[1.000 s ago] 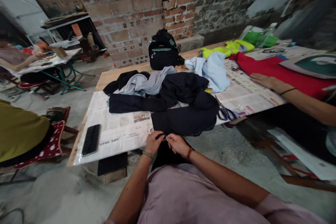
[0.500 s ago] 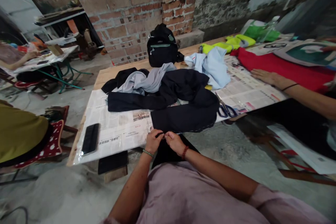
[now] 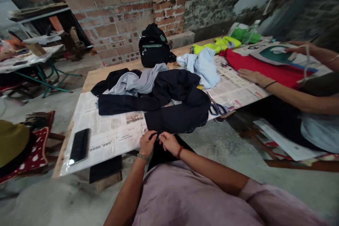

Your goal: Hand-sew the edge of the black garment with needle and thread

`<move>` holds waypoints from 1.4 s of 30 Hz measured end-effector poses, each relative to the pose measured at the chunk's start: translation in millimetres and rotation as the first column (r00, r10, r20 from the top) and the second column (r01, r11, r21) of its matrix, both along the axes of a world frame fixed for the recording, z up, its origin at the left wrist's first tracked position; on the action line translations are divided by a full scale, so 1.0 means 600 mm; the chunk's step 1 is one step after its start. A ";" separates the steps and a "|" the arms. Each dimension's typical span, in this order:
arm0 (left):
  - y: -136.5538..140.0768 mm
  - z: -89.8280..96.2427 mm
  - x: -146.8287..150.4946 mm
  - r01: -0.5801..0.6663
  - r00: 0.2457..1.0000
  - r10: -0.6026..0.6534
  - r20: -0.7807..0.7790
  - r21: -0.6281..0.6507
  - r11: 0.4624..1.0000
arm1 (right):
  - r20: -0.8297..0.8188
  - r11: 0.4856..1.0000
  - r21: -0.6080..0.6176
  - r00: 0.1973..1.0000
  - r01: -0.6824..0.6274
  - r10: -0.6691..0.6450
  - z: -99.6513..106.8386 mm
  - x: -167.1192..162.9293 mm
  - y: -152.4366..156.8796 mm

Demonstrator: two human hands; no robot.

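Note:
A dark navy garment [image 3: 177, 118] lies in folds on the table, two long sleeves or legs toward me, with small light stitches along its near edge. At its lower left corner, my left hand [image 3: 147, 143] pinches the cloth's edge between thumb and fingers. My right hand [image 3: 170, 143] is close beside it, thumb and fingertips pressed together; whatever they hold is too small to make out. Dark-handled scissors [image 3: 217, 108] lie at the table edge to the right of the garment.
Newspaper [image 3: 113, 137] under clear plastic covers the table. A phone [image 3: 79, 144] lies at left. Behind are a grey garment [image 3: 132, 82], a black backpack [image 3: 153, 49] and light blue cloth [image 3: 200, 67]. At right, another person's hands work an iron [image 3: 277, 53] over red cloth [image 3: 254, 66].
The view has turned slightly right, so things appear further left. My right hand has drawn slightly apart from my left, its fingers lifted a little. The other person's iron hand has moved.

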State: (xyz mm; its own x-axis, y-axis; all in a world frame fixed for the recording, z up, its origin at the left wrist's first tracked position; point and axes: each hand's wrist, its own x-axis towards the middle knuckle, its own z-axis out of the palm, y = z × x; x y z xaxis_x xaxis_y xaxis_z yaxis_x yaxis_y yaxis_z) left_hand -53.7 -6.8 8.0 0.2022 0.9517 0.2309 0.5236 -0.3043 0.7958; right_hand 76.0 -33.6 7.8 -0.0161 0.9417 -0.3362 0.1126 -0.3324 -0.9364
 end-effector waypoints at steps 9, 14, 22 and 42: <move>-0.001 -0.001 0.003 0.012 0.999 -0.012 -0.037 -0.008 1.000 | -0.031 0.999 0.026 0.999 0.034 -0.033 -0.015 0.000 -0.005; -0.001 0.002 0.001 0.140 0.987 -0.137 -0.084 0.030 0.990 | -0.052 0.998 -0.007 0.996 0.067 -0.067 -0.004 0.003 0.008; -0.002 -0.006 0.002 0.082 0.995 -0.079 -0.069 0.039 0.996 | 0.329 0.955 0.182 0.930 -0.233 0.164 0.056 0.092 -0.023; -0.002 -0.005 0.014 0.001 0.995 0.003 -0.096 0.038 0.999 | 0.082 0.935 0.209 0.958 -0.286 0.275 0.021 0.070 0.080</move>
